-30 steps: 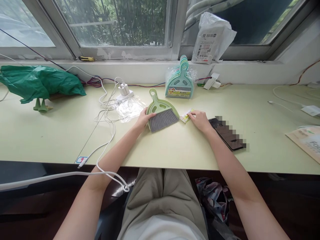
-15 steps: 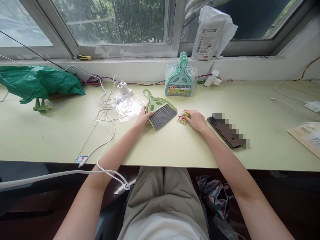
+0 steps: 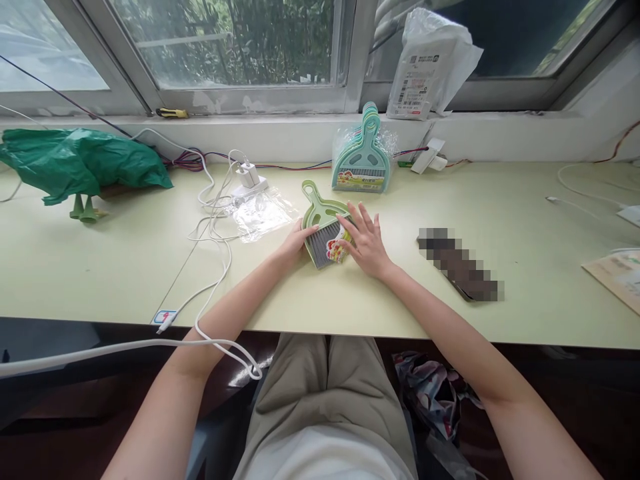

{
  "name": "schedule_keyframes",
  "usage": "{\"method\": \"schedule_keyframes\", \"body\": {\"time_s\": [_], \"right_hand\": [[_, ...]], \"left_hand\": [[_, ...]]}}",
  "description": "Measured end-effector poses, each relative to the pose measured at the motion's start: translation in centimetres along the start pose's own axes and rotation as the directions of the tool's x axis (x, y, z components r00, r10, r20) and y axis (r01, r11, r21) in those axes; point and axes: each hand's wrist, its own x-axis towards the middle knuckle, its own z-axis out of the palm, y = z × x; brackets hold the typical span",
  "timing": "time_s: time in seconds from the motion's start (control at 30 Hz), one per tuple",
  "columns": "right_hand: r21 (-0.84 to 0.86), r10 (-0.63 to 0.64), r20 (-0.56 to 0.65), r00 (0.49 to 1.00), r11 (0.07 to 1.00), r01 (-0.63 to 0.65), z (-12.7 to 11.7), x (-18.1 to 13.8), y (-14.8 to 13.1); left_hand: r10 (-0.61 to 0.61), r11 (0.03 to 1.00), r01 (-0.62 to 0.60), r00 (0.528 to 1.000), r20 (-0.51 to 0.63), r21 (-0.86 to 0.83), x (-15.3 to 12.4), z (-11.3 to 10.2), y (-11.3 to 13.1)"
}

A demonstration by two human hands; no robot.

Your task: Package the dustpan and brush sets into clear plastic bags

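A small green dustpan [image 3: 311,192] with a brush [image 3: 316,249] nested in it is held above the table, its grey bristles toward me. My left hand [image 3: 294,243] grips its left edge, the thumb over the front. A colourful printed card [image 3: 334,251] lies across the bristles. My right hand [image 3: 369,241] is open, fingers spread, its fingertips at the card's right side and over the dustpan's right part. Those fingers hide part of the card and bristles.
Behind stands a wrapped stack of teal dustpan sets [image 3: 361,167]. White cables [image 3: 215,230] and clear plastic film [image 3: 263,215] lie left, near a green plastic bag [image 3: 85,163]. A partly pixelated phone [image 3: 460,267] lies right. A white package [image 3: 420,80] leans at the window.
My right hand has brought the card from the table onto the bristles, and its fingers have spread. My left hand has shifted slightly right with the dustpan and brush.
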Motion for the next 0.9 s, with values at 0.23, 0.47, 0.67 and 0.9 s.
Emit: {"method": "schedule_keyframes", "body": {"time_s": [0.23, 0.47, 0.67, 0.9], "right_hand": [[-0.047, 0.035, 0.192, 0.981, 0.999, -0.027, 1.3, -0.1, 0.8], [0.026, 0.062, 0.121, 0.991, 0.997, -0.066, -0.4, 0.1, 1.0], [0.184, 0.296, 0.220, 0.929, 0.923, -0.338, -2.9, 0.0, 5.8], [0.254, 0.298, 0.370, 0.880, 0.879, -0.404, -2.7, -0.7, 7.6]], "left_hand": [[0.062, 0.990, -0.074, 0.993, 0.096, 0.123, -0.1, 0.3, 0.4], [0.081, 0.976, -0.097, 0.993, 0.089, 0.196, 0.2, -0.1, 0.1], [0.036, 0.983, -0.042, 0.999, 0.036, 0.180, 0.1, -0.3, 0.2], [0.033, 0.981, -0.028, 0.999, -0.024, 0.193, 0.2, -0.7, 0.2]]}}
